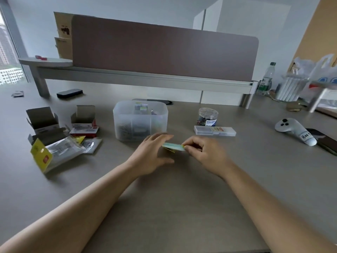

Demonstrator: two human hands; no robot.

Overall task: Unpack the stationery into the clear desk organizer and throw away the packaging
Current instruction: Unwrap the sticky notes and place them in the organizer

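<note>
A thin green and yellow packet (173,147) is held flat between both hands just above the desk. My left hand (152,154) has its fingers spread along the packet's left end. My right hand (204,154) pinches its right end. Right behind them stands the clear desk organizer (140,123) with several small items inside its compartments. To its right are a round clear jar of binder clips (208,116) and a flat clear case (214,131). Opened cardboard boxes (42,119), a red and white box (84,125) and empty plastic wrappers (58,152) lie at the left.
A brown divider panel (164,50) on a raised shelf blocks the back of the desk. At right lie a white game controller (295,131), a dark phone (324,141), a water bottle (266,79) and a plastic bag (313,70). A black case (69,93) lies far left.
</note>
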